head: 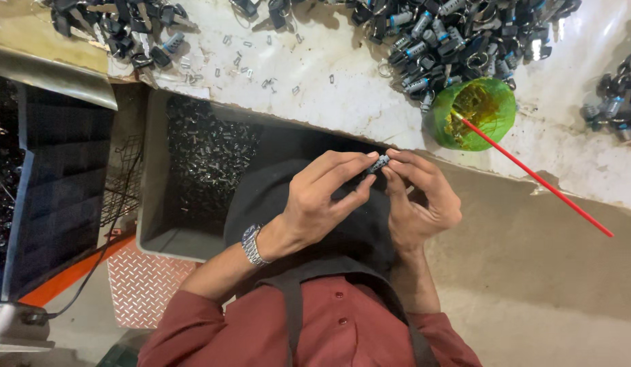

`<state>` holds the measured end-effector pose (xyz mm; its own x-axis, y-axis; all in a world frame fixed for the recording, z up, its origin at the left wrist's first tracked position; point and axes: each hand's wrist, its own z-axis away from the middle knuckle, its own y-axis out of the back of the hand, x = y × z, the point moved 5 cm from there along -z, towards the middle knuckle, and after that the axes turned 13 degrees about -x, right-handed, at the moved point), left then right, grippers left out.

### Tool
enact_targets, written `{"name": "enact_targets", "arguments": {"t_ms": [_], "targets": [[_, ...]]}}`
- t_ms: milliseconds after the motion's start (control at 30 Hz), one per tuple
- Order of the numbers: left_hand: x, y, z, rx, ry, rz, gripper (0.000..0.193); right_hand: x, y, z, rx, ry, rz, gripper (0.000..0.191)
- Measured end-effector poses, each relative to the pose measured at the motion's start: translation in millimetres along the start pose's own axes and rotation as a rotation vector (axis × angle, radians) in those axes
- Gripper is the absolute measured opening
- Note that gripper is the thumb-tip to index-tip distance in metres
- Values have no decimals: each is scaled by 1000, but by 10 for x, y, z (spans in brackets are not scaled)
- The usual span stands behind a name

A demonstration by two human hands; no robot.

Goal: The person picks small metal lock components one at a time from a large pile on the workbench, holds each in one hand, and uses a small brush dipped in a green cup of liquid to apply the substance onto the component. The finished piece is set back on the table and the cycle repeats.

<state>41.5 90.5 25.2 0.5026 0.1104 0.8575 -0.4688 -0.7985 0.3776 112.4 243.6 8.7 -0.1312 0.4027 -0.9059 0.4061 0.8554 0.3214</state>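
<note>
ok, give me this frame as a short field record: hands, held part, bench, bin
left hand: shut on small lock cylinder, wristwatch on wrist
right hand: fingertips pinch the same small lock cylinder
bench: white, worn; piles of lock cylinders; loose small metal clips
green cup: on bench, red stick resting in it
grey bin: below bench edge, holds small dark metal parts

The small part (pixel 379 164) pinched between the left hand (pixel 320 200) and right hand (pixel 417 197) is dark grey with a silvery end. The wristwatch (pixel 251 245) is silver. The shirt (pixel 315 326) is rust red, the apron (pixel 309 204) black. The cup (pixel 499 109) is translucent green with yellowish smears inside; the stick (pixel 533 175) is red. The bin (pixel 152 204) is grey, the workbench (pixel 329 88) dirty white, the floor plate (pixel 142 285) diamond-patterned.
</note>
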Motion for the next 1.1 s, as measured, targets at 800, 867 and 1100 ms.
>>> {"name": "enact_targets", "arguments": {"t_ms": [800, 867, 1100], "targets": [[1, -55, -12, -61, -4, 95, 36, 512, 52, 237, 27, -319, -678, 22], [-19, -36, -21, -64, 28, 125, 34, 525, 69, 265, 25, -311, -689, 21], [-79, 6, -4, -26, 68, 137, 30, 504, 748, 160, 510, -225, -576, 31]]}}
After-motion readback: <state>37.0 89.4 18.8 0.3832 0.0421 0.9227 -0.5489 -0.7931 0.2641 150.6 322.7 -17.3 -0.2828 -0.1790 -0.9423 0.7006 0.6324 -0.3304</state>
